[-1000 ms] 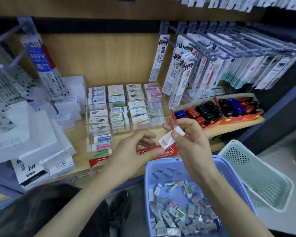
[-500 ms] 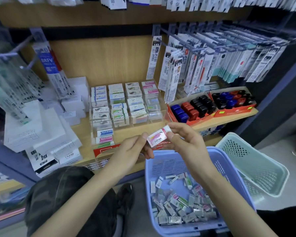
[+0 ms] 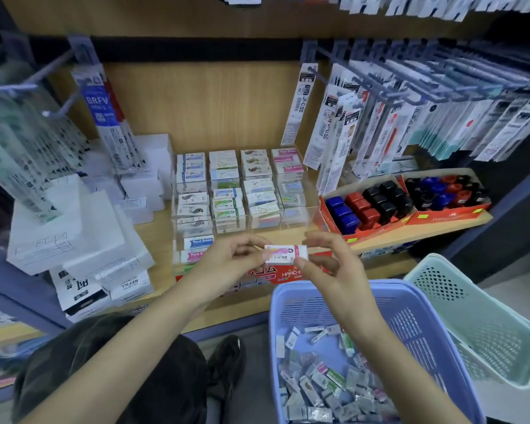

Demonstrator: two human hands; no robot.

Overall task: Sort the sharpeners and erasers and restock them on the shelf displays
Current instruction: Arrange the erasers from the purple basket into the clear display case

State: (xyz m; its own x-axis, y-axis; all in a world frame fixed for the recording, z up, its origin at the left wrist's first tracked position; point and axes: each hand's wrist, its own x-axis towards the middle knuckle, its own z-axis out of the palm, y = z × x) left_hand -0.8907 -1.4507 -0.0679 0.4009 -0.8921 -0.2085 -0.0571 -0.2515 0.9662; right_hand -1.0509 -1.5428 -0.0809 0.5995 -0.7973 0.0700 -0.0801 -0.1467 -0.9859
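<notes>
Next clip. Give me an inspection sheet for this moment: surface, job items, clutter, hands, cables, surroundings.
Surface: wooden shelf, stocked, some bare wood showing.
Job's things: pink-labelled eraser held in front of the shelf; clear eraser display partly filled; sharpeners in red trays to its right; blue basket holding loose erasers.
Clutter: white refill boxes stacked at the left.
Grippers: left hand and right hand each pinch one end of the eraser.
Cables: nothing seen.
Surroundings: hanging refill packs above; green basket tilted beside the blue one.
</notes>
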